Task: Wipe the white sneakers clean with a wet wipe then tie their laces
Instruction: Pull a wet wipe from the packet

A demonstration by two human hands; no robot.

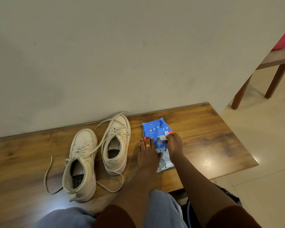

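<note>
Blue wet-wipe pack lies flat on the wooden worktop, centre-right of frame, near the white sneakers but not touching them. Left hand is flat on the pack's left side, fingers straight and a bit spread, pressing it down; ring on one finger. Right hand is over the pack's middle, thumb and fingers pinching a white piece at the opening; seal flap or first wipe, can't tell which. Sneakers stand side by side at centre-left of frame, toes toward the wall, neither hand on them. Laces are undone, loose ends trailing over the worktop and from one shoe across the other. Step in hand, my read: getting a wipe out; wiping and tying not begun. To do it well: hold palm weight on the pack so it doesn't lift or slide with the pull. Draw the white piece up slowly at a low angle so one wipe comes out, not a chain. If it's the flap, peel only far enough to reach a wipe, then reseal. Pack looks like thin soft film and would likely crumple under a hard pinch. Wooden chair upper right on the pale tile floor, not involved.
</note>
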